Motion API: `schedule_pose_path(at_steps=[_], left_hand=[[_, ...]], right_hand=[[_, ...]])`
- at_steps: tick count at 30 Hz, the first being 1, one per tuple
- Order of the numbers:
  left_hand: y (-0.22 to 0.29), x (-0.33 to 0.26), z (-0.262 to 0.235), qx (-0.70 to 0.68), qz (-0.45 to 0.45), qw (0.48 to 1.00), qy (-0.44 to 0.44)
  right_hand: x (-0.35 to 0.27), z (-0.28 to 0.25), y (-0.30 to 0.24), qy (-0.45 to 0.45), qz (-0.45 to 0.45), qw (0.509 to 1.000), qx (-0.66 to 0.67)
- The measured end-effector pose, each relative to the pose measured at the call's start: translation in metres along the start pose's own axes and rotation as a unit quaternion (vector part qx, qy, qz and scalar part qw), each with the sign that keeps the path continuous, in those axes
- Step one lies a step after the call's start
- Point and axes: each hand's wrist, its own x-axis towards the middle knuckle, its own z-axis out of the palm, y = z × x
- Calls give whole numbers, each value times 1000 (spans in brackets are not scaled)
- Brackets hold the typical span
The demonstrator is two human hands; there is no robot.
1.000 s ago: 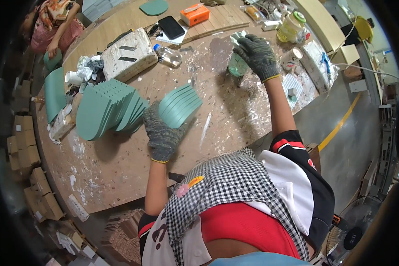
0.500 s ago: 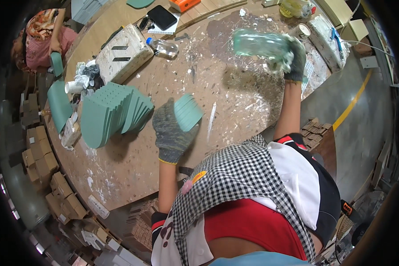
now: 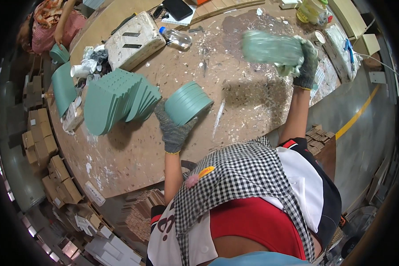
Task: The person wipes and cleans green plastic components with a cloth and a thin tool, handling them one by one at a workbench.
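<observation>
My left hand (image 3: 175,131), in a grey knitted glove, is closed on a fanned stack of green sheets (image 3: 188,104) with rounded ends, held over the table. My right hand (image 3: 309,66), gloved alike, grips blurred green sheets (image 3: 270,48) at the far right of the table. Pale, crumpled-looking material (image 3: 289,70) shows at those fingers; I cannot tell whether it is cloth or glue. A larger fanned pile of green sheets (image 3: 106,104) with rounded ends lies left of my left hand.
On the worn brown table (image 3: 133,166) stand a stained white block (image 3: 135,42), a clear bottle (image 3: 178,39) with a blue cap, a cup (image 3: 318,37) and a yellow tub (image 3: 309,12). A phone (image 3: 178,9) lies behind. At the far left another person (image 3: 60,29) holds a green piece.
The green stack at my left hand shows a broader, more curved face than before. The blurred sheets in my right hand have shifted a little. The whole view has moved slightly.
</observation>
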Motion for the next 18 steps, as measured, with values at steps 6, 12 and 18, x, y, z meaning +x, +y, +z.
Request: schedule_pose_path(at_steps=[6, 12, 18], left_hand=[[21, 5, -2, -30, -24, 999, -7], [2, -14, 2, 3, 16, 1000, 9], [17, -18, 4, -81, -54, 995, -3]], right_hand=[[10, 117, -48, -245, -283, 754, -539], [22, 106, -56, -207, -309, 734, -569], [-86, 161, -12, -186, 22, 972, -145]])
